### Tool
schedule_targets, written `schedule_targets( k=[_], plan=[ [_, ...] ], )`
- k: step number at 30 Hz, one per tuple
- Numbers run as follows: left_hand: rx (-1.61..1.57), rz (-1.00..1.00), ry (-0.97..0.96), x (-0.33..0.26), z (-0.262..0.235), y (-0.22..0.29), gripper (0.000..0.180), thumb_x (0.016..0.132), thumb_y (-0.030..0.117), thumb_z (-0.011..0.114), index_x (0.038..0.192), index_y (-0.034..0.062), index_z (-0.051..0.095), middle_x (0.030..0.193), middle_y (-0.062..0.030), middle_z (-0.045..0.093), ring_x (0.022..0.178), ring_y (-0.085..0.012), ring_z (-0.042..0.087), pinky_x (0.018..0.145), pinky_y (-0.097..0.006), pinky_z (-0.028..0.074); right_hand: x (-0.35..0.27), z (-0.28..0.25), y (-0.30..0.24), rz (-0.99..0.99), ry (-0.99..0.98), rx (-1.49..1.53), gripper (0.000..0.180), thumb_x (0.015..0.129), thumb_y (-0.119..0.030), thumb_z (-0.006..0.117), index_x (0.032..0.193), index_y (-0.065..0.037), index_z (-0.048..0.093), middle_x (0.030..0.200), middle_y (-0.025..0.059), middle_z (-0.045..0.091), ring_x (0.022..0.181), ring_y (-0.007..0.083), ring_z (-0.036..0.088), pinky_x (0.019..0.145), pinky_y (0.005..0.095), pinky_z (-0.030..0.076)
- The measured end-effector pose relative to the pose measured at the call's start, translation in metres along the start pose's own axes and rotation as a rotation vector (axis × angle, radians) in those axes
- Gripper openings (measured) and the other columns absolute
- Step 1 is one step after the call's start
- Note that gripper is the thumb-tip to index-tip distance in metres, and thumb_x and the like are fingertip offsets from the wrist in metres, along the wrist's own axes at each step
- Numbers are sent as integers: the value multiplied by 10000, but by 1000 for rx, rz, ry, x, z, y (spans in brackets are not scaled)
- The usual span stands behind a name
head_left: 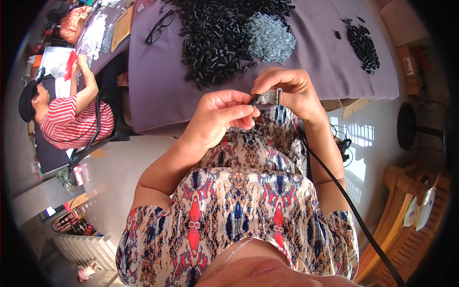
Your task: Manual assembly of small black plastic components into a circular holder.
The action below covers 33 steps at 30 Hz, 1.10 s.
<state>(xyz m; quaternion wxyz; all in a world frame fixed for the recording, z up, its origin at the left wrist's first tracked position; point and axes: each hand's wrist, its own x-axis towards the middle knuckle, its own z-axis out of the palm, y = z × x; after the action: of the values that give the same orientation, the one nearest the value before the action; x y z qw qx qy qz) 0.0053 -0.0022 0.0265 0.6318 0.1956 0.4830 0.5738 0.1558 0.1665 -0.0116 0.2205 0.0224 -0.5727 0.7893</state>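
Observation:
My left hand [217,117] and my right hand [291,91] meet at the near edge of the cloth-covered table, above my lap. Thumb and fingers of the left pinch a small black tube-like piece [254,100]. My right hand's fingertips come down onto that same piece. Against the right fingers sits a silvery, glinting bit [268,97], its kind too small to make out. Just beyond the hands spreads a big heap of short black tubes [215,48]. Beside it lies a pile of small clear pieces [271,38].
A smaller group of black tubes [363,48] is at the table's right. Black-framed glasses [160,27] rest left of the heap. At left, a person in a striped shirt [79,119] sits working. A black cable [354,203] runs past my right arm; a wooden bench [401,229] stands at lower right.

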Motion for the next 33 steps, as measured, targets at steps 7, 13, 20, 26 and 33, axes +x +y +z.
schedule_targets(
  k=[7,13,20,26,33],
  plan=[
    [166,180,101,4,-1,-12,172,876,22,691,1039,-23,658,917,-112,716,747,-129,677,694,-254,569,-2,5,-3,-8,12,-50,382,656,134,499,975,46,691,1005,99,664,989,195,638,894,318,501],
    [298,406,200,8,1,-27,163,859,-29,692,1019,-25,658,912,-120,712,768,-139,680,691,-256,570,-3,17,-5,-6,103,-113,368,683,152,472,972,60,681,1019,90,647,995,179,632,912,303,507],
    [230,512,214,14,1,-31,151,861,-55,684,1006,-23,655,885,-86,693,732,-119,659,680,-237,550,-2,18,7,-68,170,-101,338,709,148,476,973,70,672,1015,96,643,971,164,632,894,297,516],
    [-26,363,199,15,-2,-34,143,861,-32,685,999,-11,657,900,-103,701,722,-140,672,680,-261,575,0,19,17,-101,172,-49,327,724,148,479,980,73,668,1009,106,642,958,167,635,865,298,532],
    [15,319,184,11,-2,-29,118,921,23,626,1032,-8,647,972,-146,710,756,-171,692,708,-290,587,-1,21,17,-108,188,-96,312,743,157,485,980,70,669,1005,105,644,957,180,639,860,306,537]
  ],
)
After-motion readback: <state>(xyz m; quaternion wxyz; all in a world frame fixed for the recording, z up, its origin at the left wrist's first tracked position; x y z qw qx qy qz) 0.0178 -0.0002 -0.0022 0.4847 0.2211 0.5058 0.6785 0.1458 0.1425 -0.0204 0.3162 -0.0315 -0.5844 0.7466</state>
